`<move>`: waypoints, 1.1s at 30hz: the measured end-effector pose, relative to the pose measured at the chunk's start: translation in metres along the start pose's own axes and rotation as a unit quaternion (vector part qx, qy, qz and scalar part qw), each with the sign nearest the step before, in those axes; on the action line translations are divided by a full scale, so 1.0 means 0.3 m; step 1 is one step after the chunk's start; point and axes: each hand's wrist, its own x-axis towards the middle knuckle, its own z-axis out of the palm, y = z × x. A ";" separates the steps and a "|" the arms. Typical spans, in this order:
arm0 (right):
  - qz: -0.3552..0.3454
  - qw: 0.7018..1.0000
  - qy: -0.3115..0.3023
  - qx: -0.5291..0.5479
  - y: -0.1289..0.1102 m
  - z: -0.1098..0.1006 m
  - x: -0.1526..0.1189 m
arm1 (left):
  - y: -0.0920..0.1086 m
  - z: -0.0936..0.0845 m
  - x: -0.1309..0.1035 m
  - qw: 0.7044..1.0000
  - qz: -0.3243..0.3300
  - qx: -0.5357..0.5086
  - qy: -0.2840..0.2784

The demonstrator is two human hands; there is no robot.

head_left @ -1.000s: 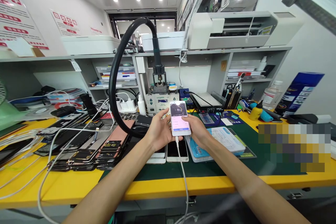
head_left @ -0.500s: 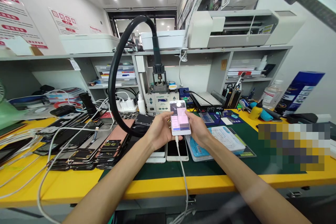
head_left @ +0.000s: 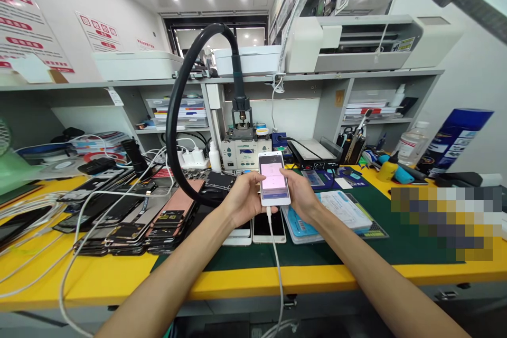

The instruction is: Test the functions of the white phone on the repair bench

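Observation:
A white smartphone (head_left: 274,178) with a lit pink and grey screen is held upright above the bench, between my two hands. My left hand (head_left: 246,198) grips its left side, the thumb lying over the screen's edge. On the other side, my right hand (head_left: 301,195) holds the right edge, its thumb on the glass. A white charging cable (head_left: 277,264) is plugged into the phone's bottom end and hangs down past the bench front. Under the hands, another white phone (head_left: 269,229) lies on the green mat (head_left: 317,256).
Stacks of phone parts (head_left: 127,237) and tangled white cables fill the left. A black hose (head_left: 172,121) arches up from a soldering station (head_left: 246,154). Clear plastic cases (head_left: 340,211) lie to the right. Bottles and a blue can (head_left: 455,140) stand farther right.
The phone's screen has changed to a large pink panel in its middle. My left thumb now reaches a little over the screen. Both hands keep their hold.

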 end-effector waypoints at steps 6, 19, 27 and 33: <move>0.002 0.999 0.028 -0.026 -0.012 0.013 -0.010 | -0.001 -0.001 -0.003 1.000 -0.004 -0.013 -0.007; -0.012 0.999 0.031 -0.039 -0.003 0.006 -0.003 | 0.003 0.004 -0.012 1.000 0.000 -0.013 -0.007; -0.117 0.964 0.024 -0.237 0.004 0.005 -0.009 | 0.001 0.047 -0.049 0.995 0.073 -0.008 -0.071; -0.043 0.999 0.012 0.013 -0.024 -0.001 -0.003 | 0.039 0.019 -0.043 0.987 0.145 0.064 -0.008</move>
